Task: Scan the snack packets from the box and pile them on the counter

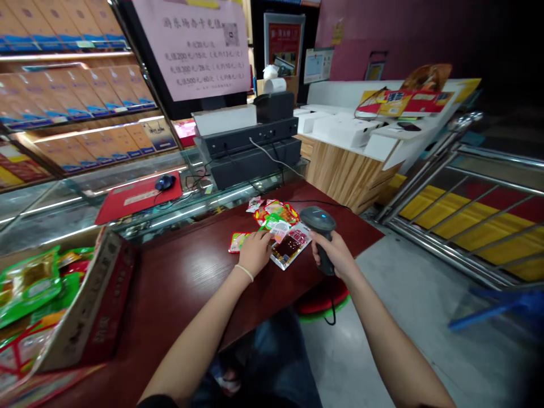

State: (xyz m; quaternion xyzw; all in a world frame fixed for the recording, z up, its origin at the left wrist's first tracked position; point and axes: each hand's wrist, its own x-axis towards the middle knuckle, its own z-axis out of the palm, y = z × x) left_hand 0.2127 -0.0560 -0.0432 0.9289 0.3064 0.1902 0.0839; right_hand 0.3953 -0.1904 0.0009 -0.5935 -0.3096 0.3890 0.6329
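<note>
My right hand [334,252] is wrapped round the handle of a black barcode scanner [317,220], which has a small blue light on its top. The scanner's head hangs over the right end of the snack packets. My left hand [256,252], palm down, pinches the edge of a small pale snack packet [280,229] at its fingertips. Beneath and beside those fingers lies a silver-edged snack packet [291,247] with a dark brown middle. A red-edged packet [238,242] shows left of my left hand. Several colourful packets [278,211] are heaped just beyond.
An open carton [108,294] of snack packets stands at the table's left. Behind the dark red table [178,272] are a glass counter, a mouse [165,182] on a red mat [140,198] and a black till [255,139]. Metal railings [467,209] rise at right.
</note>
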